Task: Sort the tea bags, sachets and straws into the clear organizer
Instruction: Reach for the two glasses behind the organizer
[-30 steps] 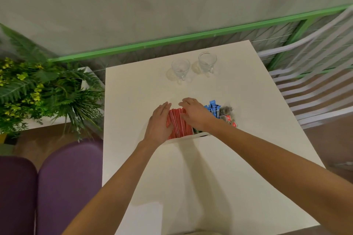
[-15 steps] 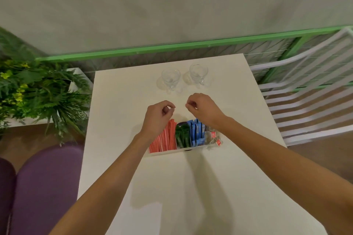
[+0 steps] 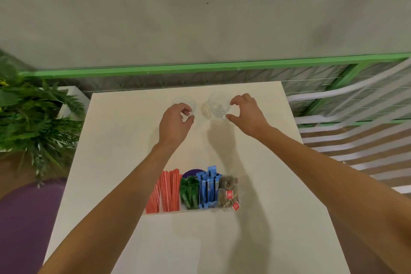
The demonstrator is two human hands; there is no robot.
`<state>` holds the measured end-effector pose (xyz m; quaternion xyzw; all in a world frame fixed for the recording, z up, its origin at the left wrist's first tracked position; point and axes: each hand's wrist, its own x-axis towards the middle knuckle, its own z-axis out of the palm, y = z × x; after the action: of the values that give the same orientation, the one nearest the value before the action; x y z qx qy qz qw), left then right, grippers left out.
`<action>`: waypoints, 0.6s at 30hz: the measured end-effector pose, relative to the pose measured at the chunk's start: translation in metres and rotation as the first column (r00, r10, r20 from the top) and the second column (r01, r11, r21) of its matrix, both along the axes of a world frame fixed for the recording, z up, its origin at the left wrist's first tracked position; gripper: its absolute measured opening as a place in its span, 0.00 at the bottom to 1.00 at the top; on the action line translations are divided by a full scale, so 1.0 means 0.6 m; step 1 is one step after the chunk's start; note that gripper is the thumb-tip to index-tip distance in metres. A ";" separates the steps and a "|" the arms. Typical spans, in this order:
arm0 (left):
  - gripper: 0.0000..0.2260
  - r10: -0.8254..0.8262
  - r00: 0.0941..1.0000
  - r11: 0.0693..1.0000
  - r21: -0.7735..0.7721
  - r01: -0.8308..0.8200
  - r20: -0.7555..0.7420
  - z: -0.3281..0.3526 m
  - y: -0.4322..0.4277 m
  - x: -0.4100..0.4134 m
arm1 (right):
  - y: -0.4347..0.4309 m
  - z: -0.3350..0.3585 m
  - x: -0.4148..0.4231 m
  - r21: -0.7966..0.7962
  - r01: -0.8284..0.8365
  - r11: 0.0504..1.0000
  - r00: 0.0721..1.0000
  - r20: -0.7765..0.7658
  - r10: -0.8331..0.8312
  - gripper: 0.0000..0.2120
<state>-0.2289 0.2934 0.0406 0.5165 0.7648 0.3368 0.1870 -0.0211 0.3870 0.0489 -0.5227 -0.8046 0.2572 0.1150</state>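
- Left hand [image 3: 176, 122]: fingers curled round left glass [image 3: 184, 104].
- Right hand [image 3: 246, 113]: forefinger and thumb pinch right glass [image 3: 219, 104].
- Organizer [image 3: 169, 212]: well behind both hands, between the forearms.
- Inside, left to right: striped straws [image 3: 169, 191], green sachets [image 3: 189, 193], blue sachets [image 3: 208, 187], tea bags [image 3: 228, 184].
- Red tags [image 3: 229, 195] on the tea bags: print unreadable.
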 end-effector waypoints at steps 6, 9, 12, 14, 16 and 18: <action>0.23 0.026 0.975 0.991 -0.121 -0.054 -0.220 -0.030 0.074 -0.001 | 0.055 -0.042 -0.037 -0.023 -0.042 0.999 0.988 0.151 0.045 0.38; 0.36 0.013 0.963 0.961 -0.261 -0.085 -0.268 -0.049 0.105 -0.013 | 0.079 -0.059 -0.058 -0.040 -0.062 0.997 0.977 0.202 0.069 0.45; 0.43 -0.010 0.968 0.922 -0.376 -0.087 -0.250 -0.070 0.124 -0.019 | 0.097 -0.074 -0.075 -0.094 -0.062 0.994 0.975 0.209 0.081 0.48; 0.44 -0.015 0.979 0.918 -0.390 -0.068 -0.204 -0.084 0.131 -0.021 | 0.105 -0.086 -0.082 -0.130 -0.068 0.989 0.971 0.218 0.096 0.48; 0.42 -0.026 0.981 0.927 -0.371 -0.048 -0.191 -0.095 0.130 -0.021 | 0.109 -0.095 -0.088 -0.135 -0.088 0.987 0.965 0.234 0.119 0.47; 0.38 -0.041 0.976 0.937 -0.347 -0.037 -0.214 -0.097 0.133 -0.022 | 0.116 -0.097 -0.089 -0.121 -0.093 0.988 0.966 0.228 0.119 0.45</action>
<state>-0.2421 0.3735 -0.0176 0.5095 0.8277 0.1371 0.1911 -0.0743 0.4566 -0.0094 -0.5112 -0.8239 0.2434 -0.0236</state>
